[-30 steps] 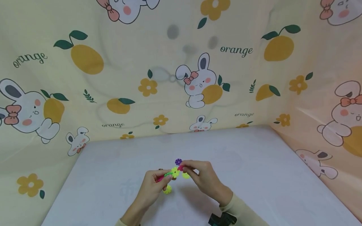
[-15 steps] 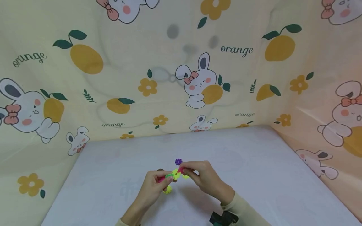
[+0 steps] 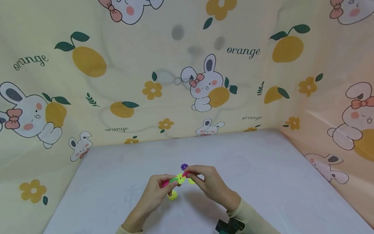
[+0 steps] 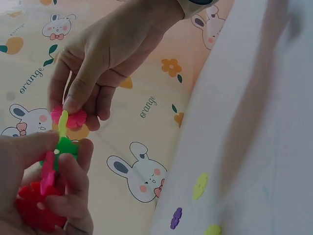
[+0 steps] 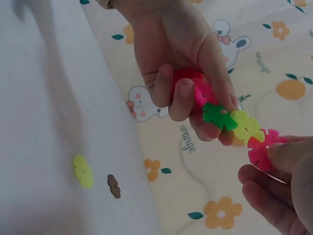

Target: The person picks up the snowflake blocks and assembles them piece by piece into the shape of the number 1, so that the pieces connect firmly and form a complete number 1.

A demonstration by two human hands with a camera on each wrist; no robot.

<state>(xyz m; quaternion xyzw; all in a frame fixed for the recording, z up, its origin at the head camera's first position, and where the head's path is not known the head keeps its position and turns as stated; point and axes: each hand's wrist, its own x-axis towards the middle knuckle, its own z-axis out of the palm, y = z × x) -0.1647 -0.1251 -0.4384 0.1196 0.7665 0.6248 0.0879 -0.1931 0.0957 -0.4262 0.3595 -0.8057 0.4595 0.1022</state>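
Observation:
Both hands hold a short chain of interlocking plastic flower discs above the white table. My left hand (image 3: 155, 193) grips the red disc (image 4: 38, 208) and pink disc (image 5: 201, 90) at one end, with its thumb and forefinger at the green disc (image 5: 218, 116). A yellow disc (image 3: 180, 178) is slotted edge-on into the green one, between the two hands. My right hand (image 3: 211, 183) pinches another pink disc (image 5: 263, 151) between thumb and fingers. In the right wrist view, that disc meets the yellow disc's edge.
Loose discs lie on the white table (image 3: 111, 182) beneath and beyond the hands: a purple one (image 3: 184, 167), a brown one (image 5: 113, 186), and yellow ones, one nearer the front (image 3: 173, 195). A cloth printed with rabbits and oranges (image 3: 175, 107) stands around the table's back and sides.
The hands dip slightly and come back up with the chain, staying close together. The grips look the same, and the loose discs stay in place.

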